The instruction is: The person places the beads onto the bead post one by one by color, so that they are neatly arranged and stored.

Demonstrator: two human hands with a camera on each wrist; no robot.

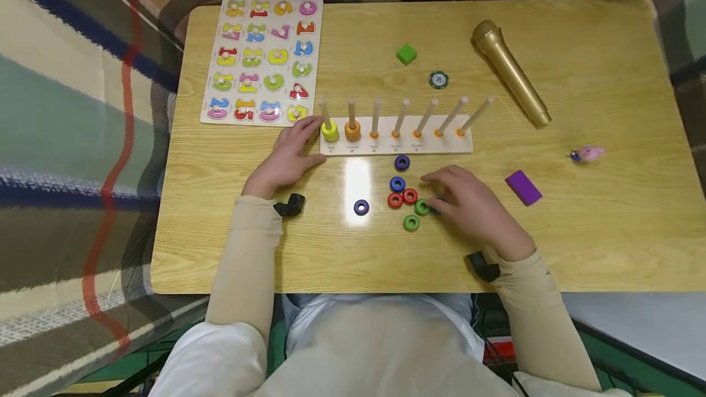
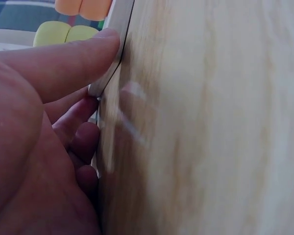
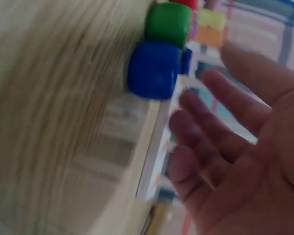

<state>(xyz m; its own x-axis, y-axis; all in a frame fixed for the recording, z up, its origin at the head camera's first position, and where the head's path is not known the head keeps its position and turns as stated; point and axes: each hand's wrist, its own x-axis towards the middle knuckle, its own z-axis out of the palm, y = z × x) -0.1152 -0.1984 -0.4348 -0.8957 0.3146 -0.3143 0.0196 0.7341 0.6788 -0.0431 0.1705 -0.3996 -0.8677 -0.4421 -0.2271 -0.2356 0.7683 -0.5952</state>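
Observation:
At the left end of a wooden peg board (image 1: 353, 148), my left hand (image 1: 284, 161) holds the board's end between thumb and fingers. Yellow rings (image 1: 330, 135) sit on its first peg and orange rings (image 1: 353, 135) on the second; several more pegs stand bare. My right hand (image 1: 477, 210) hovers with relaxed fingers beside a blue ring (image 3: 154, 71), which it partly covers in the head view. Close by lie green rings (image 1: 411, 228), red rings (image 1: 394, 206) and another blue ring (image 1: 397, 190). Nothing shows within the right hand's fingers in the right wrist view.
A number puzzle board (image 1: 265, 81) lies at the back left. Behind the pegs are a green block (image 1: 407, 54) and a round chip (image 1: 439, 80). A gold microphone (image 1: 515, 78), a purple block (image 1: 524, 187) and a small pink figure (image 1: 590, 152) lie on the right. One dark blue ring (image 1: 361, 213) lies apart.

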